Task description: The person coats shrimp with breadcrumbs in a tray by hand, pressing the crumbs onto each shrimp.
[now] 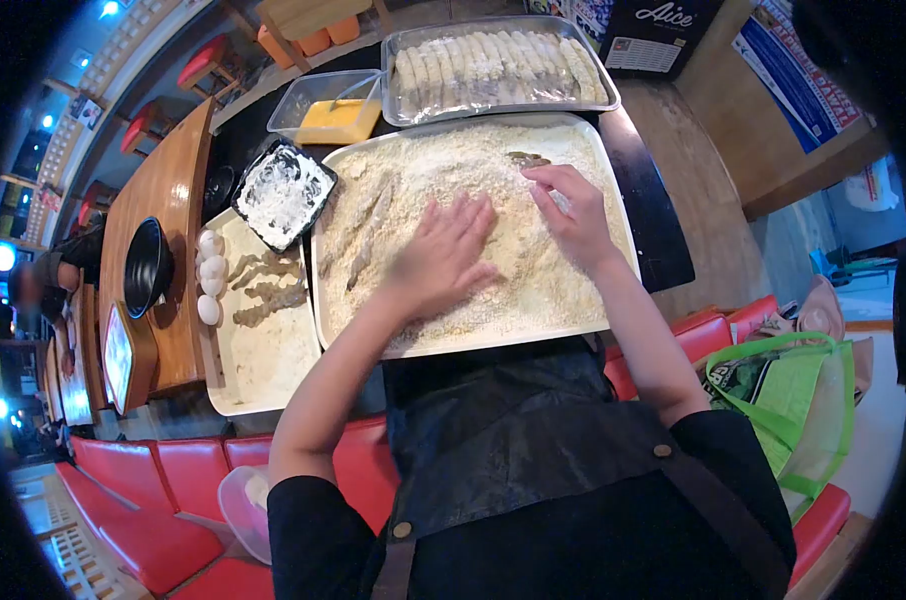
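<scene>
A large white tray (473, 349) holds a bed of breadcrumbs (533, 290). My left hand (445, 250) lies flat on the crumbs near the middle, fingers stretched out. My right hand (573, 212) is at the tray's right side, thumb and fingers drawn together in a pinch. At those fingertips a grey-brown shrimp (526, 158) shows, partly covered by crumbs; the exact contact is hard to see. Toward the left of the tray, several crumb-dusted shrimp (373, 225) lie on the breadcrumbs.
Behind stands a metal tray (613, 98) of coated shrimp in rows, beside a clear container (291, 105) with yellow batter. At left are a black dish (285, 190) of white flour, a second white tray (263, 375) with raw shrimp, eggs (211, 268) and a black bowl (147, 265).
</scene>
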`<state>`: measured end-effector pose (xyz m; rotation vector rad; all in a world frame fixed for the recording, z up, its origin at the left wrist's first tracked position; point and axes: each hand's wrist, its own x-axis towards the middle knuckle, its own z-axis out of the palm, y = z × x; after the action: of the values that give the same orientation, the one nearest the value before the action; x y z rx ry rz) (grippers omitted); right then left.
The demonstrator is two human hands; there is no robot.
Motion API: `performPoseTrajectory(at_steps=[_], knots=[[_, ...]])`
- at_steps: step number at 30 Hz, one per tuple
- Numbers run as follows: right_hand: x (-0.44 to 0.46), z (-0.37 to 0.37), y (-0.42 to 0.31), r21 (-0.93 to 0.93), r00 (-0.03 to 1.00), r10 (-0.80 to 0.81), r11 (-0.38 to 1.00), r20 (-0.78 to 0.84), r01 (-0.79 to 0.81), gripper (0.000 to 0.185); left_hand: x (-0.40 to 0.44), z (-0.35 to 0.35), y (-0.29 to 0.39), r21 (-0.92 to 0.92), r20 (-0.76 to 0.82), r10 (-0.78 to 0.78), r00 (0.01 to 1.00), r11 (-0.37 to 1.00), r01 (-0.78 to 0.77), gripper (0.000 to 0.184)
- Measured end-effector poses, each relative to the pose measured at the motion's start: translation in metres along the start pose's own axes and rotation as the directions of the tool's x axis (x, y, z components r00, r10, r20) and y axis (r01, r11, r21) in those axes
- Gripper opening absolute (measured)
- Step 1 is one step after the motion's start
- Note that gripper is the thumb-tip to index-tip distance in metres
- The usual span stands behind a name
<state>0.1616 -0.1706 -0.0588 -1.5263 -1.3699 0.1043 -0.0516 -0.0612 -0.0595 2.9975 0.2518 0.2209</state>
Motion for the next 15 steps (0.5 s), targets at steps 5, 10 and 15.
performPoseTrajectory(at_steps=[5, 10, 15], knots=[[0.000, 0.003, 0.003, -0.022, 0.999, -0.039, 0.999, 0.012, 0.039, 0.020, 0.001, 0.007, 0.032, -0.174, 0.002, 0.096, 0.995, 0.980, -0.094, 0.080], [-0.001, 0.003, 0.002, -0.012, 1.000, -0.015, 1.000, 0.022, 0.015, 0.019, 0.002, 0.001, -0.011, 0.101, -0.071, -0.022, 0.997, 0.994, 0.029, 0.073], [-0.001, 0.006, 0.006, -0.029, 0.999, -0.027, 0.999, 0.041, 0.028, 0.018, 0.004, 0.009, 0.012, -0.010, -0.024, 0.029, 0.999, 1.000, -0.029, 0.073]])
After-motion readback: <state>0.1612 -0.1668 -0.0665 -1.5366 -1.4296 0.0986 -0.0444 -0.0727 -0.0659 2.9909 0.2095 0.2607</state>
